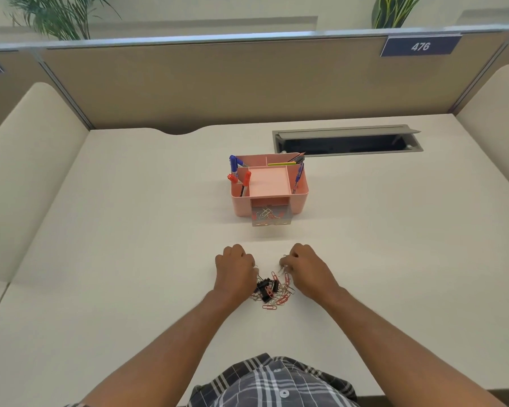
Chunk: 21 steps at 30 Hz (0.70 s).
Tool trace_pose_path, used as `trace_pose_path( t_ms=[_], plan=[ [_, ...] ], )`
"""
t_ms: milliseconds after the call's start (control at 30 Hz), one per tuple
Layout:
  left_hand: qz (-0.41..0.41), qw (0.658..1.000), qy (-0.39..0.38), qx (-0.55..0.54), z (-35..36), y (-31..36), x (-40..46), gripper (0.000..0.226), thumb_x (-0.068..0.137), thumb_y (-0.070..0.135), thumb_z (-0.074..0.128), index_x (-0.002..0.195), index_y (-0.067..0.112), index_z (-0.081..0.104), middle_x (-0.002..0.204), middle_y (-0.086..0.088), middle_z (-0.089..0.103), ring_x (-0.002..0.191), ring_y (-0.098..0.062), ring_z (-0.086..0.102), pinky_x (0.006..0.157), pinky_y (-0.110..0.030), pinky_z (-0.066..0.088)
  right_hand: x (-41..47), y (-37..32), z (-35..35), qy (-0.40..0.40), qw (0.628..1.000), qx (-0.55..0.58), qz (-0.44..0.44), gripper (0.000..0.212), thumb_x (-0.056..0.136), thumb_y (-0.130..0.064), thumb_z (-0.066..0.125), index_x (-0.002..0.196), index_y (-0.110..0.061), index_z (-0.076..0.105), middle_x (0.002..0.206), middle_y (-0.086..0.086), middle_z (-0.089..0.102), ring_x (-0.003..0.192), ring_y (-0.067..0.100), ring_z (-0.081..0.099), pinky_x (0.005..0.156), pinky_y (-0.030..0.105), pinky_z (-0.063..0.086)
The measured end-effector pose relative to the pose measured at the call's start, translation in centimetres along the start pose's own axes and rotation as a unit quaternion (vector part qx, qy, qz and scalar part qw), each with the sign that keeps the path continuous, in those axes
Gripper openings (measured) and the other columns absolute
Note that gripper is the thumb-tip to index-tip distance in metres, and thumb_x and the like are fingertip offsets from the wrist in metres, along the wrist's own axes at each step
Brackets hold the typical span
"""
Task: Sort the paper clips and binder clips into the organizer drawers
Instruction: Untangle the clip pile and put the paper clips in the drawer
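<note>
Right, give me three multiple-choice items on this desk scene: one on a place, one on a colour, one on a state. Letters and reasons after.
1. Where does the pile of clips lie?
A. On the desk between the two hands
B. Inside the organizer's top tray
C. In the cable slot at the back

2. What colour is the organizer?
A. Grey
B. Pink
C. Green

3. How does the organizer's drawer stand?
A. Pushed shut
B. Taken out and lying on the desk
C. Pulled open, with paper clips inside

Answers:
1 A: the pile sits on the desk between the left hand and the right hand, nearer the person than the organizer.
2 B: its walls and top tray are pink.
3 C: the drawer juts from the front, still in its slot, and red and silver clips show in it.
</note>
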<state>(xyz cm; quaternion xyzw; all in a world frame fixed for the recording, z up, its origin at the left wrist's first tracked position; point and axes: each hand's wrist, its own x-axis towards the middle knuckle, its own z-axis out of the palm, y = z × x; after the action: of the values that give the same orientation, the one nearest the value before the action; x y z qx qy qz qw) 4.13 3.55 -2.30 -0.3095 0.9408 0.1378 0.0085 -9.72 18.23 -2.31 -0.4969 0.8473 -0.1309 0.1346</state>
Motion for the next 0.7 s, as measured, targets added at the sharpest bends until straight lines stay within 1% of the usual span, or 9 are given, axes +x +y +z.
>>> trace_pose_path(
  t_ms=[100,233,400,500,533,600,633,700],
  plan=[
    [-0.003,1.0,-0.017,0.012,0.2,0.4,0.1,0.017,0.091,0.026,0.052,0.095,0.018,0.067,0.104,0.0,0.052,0.101,-0.025,0.044,0.083,-0.039,0.036,0.0,0.1,0.0,-0.005,1.0,0.005,0.005,0.013,0.092,-0.014,0.057,0.102,-0.013,0.065,0.104,0.004,0.053,0.101,0.024,0.047,0.07,0.04,0.051],
    [-0.002,1.0,-0.027,0.009,0.3,0.6,0.2,0.017,0.09,0.022,0.05,0.096,0.019,0.066,0.105,0.0,0.052,0.101,-0.025,0.044,0.081,-0.038,0.036,0.1,-0.3,-0.1,-0.034,0.999,0.009,0.014,0.011,0.091,-0.012,0.051,0.092,-0.011,0.062,0.102,0.004,0.053,0.097,0.023,0.046,0.077,0.037,0.047],
    [0.022,0.999,-0.028,0.024,0.4,0.7,0.0,0.014,0.088,0.018,0.05,0.094,0.017,0.062,0.102,-0.001,0.053,0.098,-0.026,0.046,0.076,-0.038,0.034,-0.1,-0.8,-0.2,-0.042,0.998,0.033,0.021,0.009,0.086,-0.007,0.048,0.086,-0.011,0.057,0.094,0.005,0.054,0.092,0.024,0.046,0.076,0.038,0.045],
    [0.037,0.999,-0.019,0.015,0.7,0.5,-0.2,0.014,0.086,0.009,0.049,0.092,0.015,0.06,0.097,-0.003,0.055,0.094,-0.029,0.05,0.073,-0.038,0.031,-0.3,-1.0,-0.5,-0.044,0.998,0.045,0.03,0.008,0.086,-0.007,0.048,0.083,-0.011,0.055,0.09,0.004,0.055,0.088,0.023,0.047,0.074,0.037,0.044],
    [0.033,0.999,-0.014,0.006,0.7,0.4,-0.3,0.018,0.084,0.005,0.05,0.094,0.016,0.06,0.097,-0.002,0.056,0.095,-0.028,0.05,0.073,-0.037,0.03,-0.3,-1.0,-0.6,-0.041,0.997,0.054,0.036,0.008,0.086,-0.008,0.049,0.082,-0.012,0.055,0.088,0.003,0.056,0.087,0.022,0.047,0.074,0.036,0.044],
    [0.014,1.0,0.0,-0.017,0.4,0.2,-0.3,0.034,0.076,-0.003,0.051,0.102,0.016,0.062,0.1,0.0,0.059,0.097,-0.027,0.05,0.075,-0.036,0.028,-0.4,-0.9,-1.0,-0.025,0.995,0.083,0.058,0.009,0.086,-0.011,0.049,0.079,-0.014,0.055,0.083,0.001,0.057,0.082,0.02,0.05,0.071,0.034,0.044],
    [0.005,1.0,0.006,-0.026,0.1,0.1,-0.3,0.037,0.076,-0.004,0.051,0.105,0.017,0.062,0.102,0.0,0.06,0.099,-0.026,0.05,0.076,-0.036,0.027,-0.4,-0.8,-1.2,-0.016,0.992,0.1,0.07,0.01,0.086,-0.011,0.05,0.079,-0.014,0.056,0.082,0.0,0.059,0.08,0.019,0.052,0.07,0.032,0.045],
    [0.004,1.0,0.004,-0.02,-0.3,-0.2,-0.4,0.026,0.086,0.007,0.052,0.106,0.019,0.064,0.104,0.001,0.06,0.101,-0.024,0.049,0.077,-0.035,0.028,-0.4,-0.8,-1.4,-0.006,0.988,0.126,0.089,0.009,0.085,-0.011,0.052,0.08,-0.015,0.058,0.08,-0.002,0.061,0.077,0.017,0.054,0.069,0.031,0.046]
  ],
)
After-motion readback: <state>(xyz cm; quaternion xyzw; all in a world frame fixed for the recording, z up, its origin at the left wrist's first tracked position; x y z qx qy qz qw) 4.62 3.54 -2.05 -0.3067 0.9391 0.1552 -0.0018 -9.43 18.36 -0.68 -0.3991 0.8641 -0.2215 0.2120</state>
